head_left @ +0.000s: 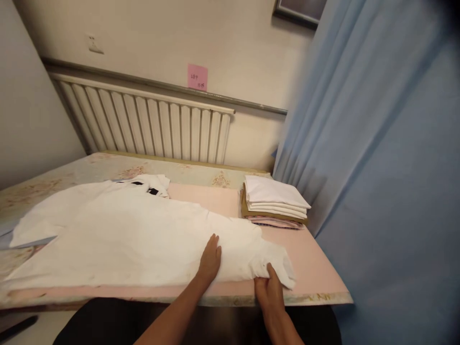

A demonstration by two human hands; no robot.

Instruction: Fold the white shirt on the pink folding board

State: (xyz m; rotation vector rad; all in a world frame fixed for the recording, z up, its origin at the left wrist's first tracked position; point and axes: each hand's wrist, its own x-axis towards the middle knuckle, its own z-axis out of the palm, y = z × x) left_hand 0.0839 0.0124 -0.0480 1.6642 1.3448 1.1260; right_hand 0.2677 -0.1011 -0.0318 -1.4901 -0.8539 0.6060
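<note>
- We have the white garment (125,235) spread over the pink sheet (323,273), its wide part on our left and its narrow, creased end on our right, near the front edge.
- Our left hand (210,257) rests on the garment, palm down; this grip holds nothing, its fingers extended and lying close to one another.
- Our right hand (269,290) is clamped on the garment's near edge by the narrow end, thumb on top and the other fingers mostly hidden underneath.
- We see dark patches (153,191) on the garment's far side, near its raised, bunched part.
- Beyond the narrow end we have a folded stack (275,191), white layers over brown and pink ones, apart from both hands.
- Under the pink sheet we see a floral cover (172,167), reaching back toward the radiator (154,122).
- A blue curtain (388,167) hangs to our right, just beside the stack.
- We see a pink note (197,76) on the wall above the radiator.
</note>
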